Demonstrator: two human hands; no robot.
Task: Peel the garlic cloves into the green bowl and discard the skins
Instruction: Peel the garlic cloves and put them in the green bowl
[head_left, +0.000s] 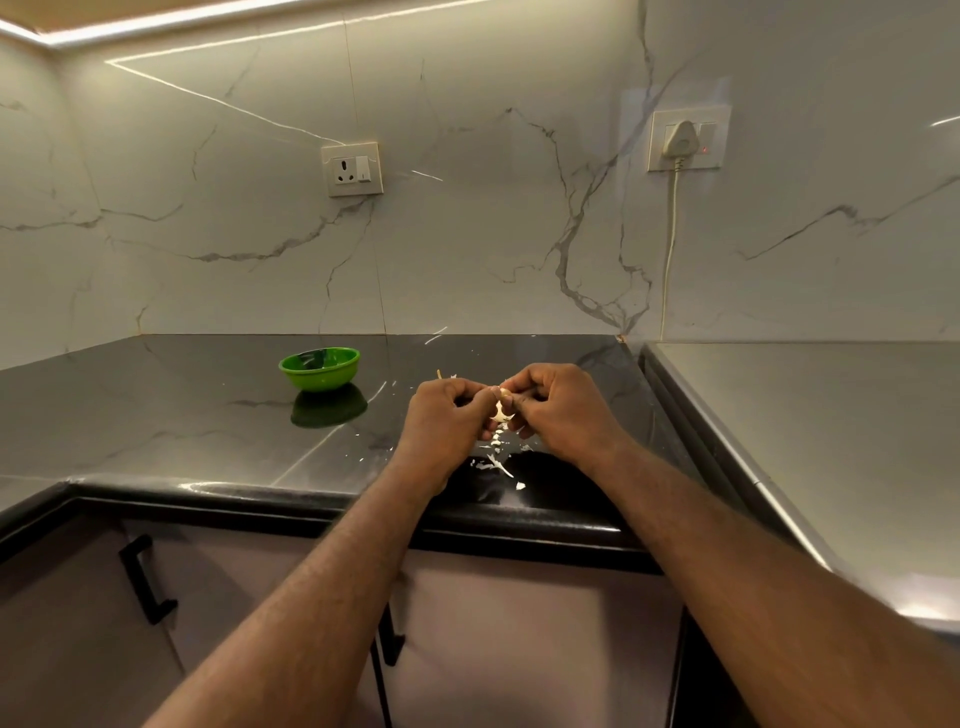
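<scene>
1. Bowl first: the green bowl (319, 368) sits on the dark countertop (156, 415), well left of the hands, contents unreadable
2. Now the left hand (447, 415): curled, fingertips pinching the garlic clove (500, 410), held above the counter between both hands; best play, I'd judge, is this hand steadying while the other strips skin lengthwise in short pulls
3. Clove hangs roughly upright, long axis near vertical; which end is the tip, can't tell
4. Directly beneath, loose skins (498, 462) scatter on the counter
5. Over to the right hand (558, 410): curled too, pinching the clove's upper part
</scene>
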